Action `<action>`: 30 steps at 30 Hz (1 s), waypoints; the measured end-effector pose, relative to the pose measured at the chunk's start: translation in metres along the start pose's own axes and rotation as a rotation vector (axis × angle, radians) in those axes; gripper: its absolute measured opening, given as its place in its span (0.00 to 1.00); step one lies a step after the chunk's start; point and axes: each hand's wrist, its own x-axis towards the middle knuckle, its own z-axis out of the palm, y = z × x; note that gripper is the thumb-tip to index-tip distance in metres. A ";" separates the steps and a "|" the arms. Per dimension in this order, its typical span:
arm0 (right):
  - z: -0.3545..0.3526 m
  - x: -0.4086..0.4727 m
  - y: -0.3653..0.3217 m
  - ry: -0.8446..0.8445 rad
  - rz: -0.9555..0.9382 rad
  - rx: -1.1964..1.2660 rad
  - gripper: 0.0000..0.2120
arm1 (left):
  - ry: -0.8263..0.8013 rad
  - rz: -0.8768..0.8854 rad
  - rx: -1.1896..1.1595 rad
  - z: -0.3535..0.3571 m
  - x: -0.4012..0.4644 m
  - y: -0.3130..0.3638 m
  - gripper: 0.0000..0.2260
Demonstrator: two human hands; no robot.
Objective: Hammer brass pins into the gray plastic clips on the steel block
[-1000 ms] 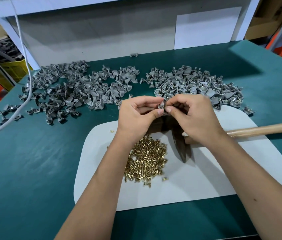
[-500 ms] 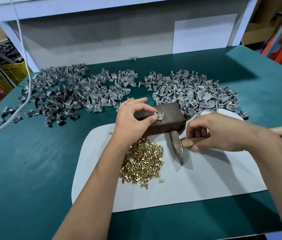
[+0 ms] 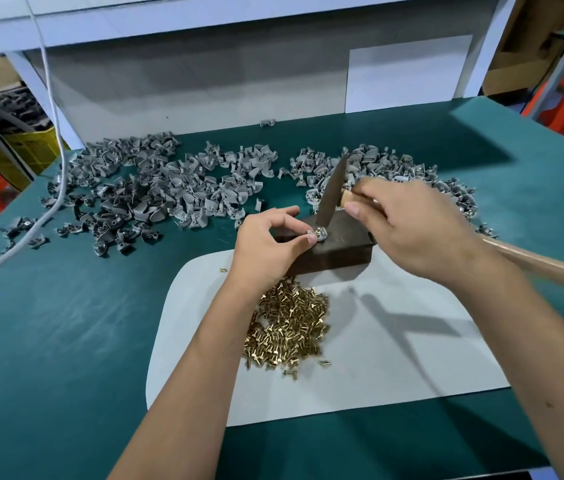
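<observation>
A dark steel block (image 3: 339,249) sits at the far edge of a white mat (image 3: 360,358). On its top lies one gray plastic clip (image 3: 319,234) with a brass pin standing in it. My left hand (image 3: 268,242) pinches that clip at its left side. My right hand (image 3: 408,226) grips the wooden handle of a hammer (image 3: 332,192) close to the head. The dark hammer head is tilted, its lower end right above the pin. A heap of loose brass pins (image 3: 289,329) lies on the mat between my forearms.
Two big spreads of gray clips cover the green table behind the block: one at the left (image 3: 142,195), one at the right (image 3: 395,174). A white cable (image 3: 55,140) hangs down at the left. A white backboard closes the table's far side.
My right hand has lifted the hammer off the mat and swung its head over the clip on the block. My left hand stays on the clip.
</observation>
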 end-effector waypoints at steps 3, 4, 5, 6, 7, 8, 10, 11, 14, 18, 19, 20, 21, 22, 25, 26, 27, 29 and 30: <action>-0.005 0.001 -0.006 0.266 -0.036 0.060 0.12 | 0.015 -0.026 -0.001 0.000 0.000 -0.001 0.08; -0.005 0.000 -0.009 0.312 -0.040 0.056 0.13 | 0.022 -0.034 -0.005 0.000 0.000 -0.001 0.08; -0.002 -0.002 -0.012 0.293 -0.037 0.020 0.12 | 0.022 -0.035 -0.012 0.000 0.000 0.000 0.09; 0.002 -0.003 -0.015 0.208 -0.022 -0.034 0.11 | 0.018 -0.031 -0.023 0.000 -0.001 0.001 0.09; 0.006 -0.005 -0.018 0.085 0.006 -0.088 0.10 | 0.010 -0.028 -0.031 0.000 -0.001 0.002 0.09; 0.009 -0.006 -0.019 -0.018 0.039 -0.128 0.09 | 0.004 -0.031 -0.034 0.000 -0.002 0.003 0.09; 0.005 -0.005 -0.019 -0.031 0.041 -0.148 0.09 | 0.001 -0.042 -0.024 0.000 -0.003 0.006 0.08; 0.002 -0.004 -0.020 0.032 0.006 -0.139 0.10 | 0.008 -0.046 -0.012 -0.001 -0.003 0.006 0.07; 0.000 -0.006 -0.022 0.257 -0.037 -0.025 0.10 | 0.022 -0.054 0.007 0.000 -0.002 0.006 0.07; 0.009 -0.008 -0.025 -0.043 0.099 -0.080 0.09 | 0.005 -0.037 -0.030 -0.001 -0.004 0.007 0.09; 0.007 -0.004 -0.024 -0.047 0.097 -0.120 0.09 | 0.007 -0.037 -0.031 0.000 -0.004 0.007 0.10; 0.003 0.000 -0.023 -0.013 0.081 -0.151 0.09 | 0.014 -0.037 -0.028 -0.001 -0.004 0.007 0.11; 0.000 0.001 -0.023 0.074 0.059 -0.157 0.09 | 0.017 -0.039 -0.024 -0.001 -0.004 0.007 0.11; -0.001 0.000 -0.024 0.188 0.049 -0.121 0.09 | 0.020 -0.041 -0.022 0.000 -0.004 0.007 0.11; 0.008 -0.009 -0.030 0.196 0.062 -0.042 0.08 | 0.018 -0.043 -0.021 0.000 -0.003 0.006 0.10; 0.011 -0.011 -0.032 0.076 0.087 -0.061 0.08 | 0.015 -0.044 -0.023 0.000 -0.003 0.006 0.09; 0.010 -0.011 -0.031 -0.018 0.109 -0.099 0.08 | 0.011 -0.045 -0.026 0.000 -0.003 0.006 0.09; 0.003 -0.004 -0.026 -0.018 0.086 -0.184 0.09 | 0.004 -0.047 -0.028 0.000 -0.003 0.006 0.08; 0.000 -0.001 -0.025 0.049 0.076 -0.189 0.10 | 0.005 -0.048 -0.024 -0.001 -0.003 0.006 0.08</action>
